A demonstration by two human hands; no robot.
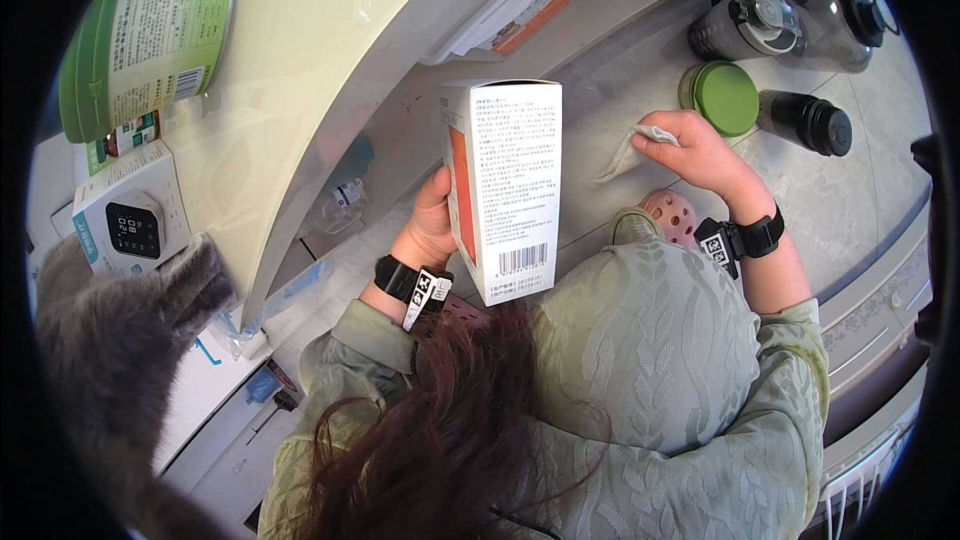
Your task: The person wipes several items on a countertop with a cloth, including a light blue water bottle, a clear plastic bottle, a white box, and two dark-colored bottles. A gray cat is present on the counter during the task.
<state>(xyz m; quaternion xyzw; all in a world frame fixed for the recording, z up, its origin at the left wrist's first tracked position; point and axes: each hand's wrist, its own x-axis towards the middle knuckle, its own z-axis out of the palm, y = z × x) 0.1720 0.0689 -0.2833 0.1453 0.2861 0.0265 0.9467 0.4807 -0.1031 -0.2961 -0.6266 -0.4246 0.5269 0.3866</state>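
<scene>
A tall white and orange cardboard box (517, 195), printed with small text and a barcode, stands roughly upright in the middle of the view. My left hand (431, 221) grips it along its left side, the thumb showing at the edge and the other fingers hidden behind it. To the right of the box, and apart from it, my right hand (686, 150) pinches a crumpled white cloth or tissue (626, 155) between thumb and fingers. Both wrists wear black straps with marker tags. Below my right hand shows a pink perforated clog (667, 216).
A grey cat (112, 360) is at the left, beside a boxed digital device (131, 217) and a large green can (165, 37) on a cream surface (300, 7). On the tiled floor at upper right stand a green-lidded jar (724, 99) and several bottles (806, 122).
</scene>
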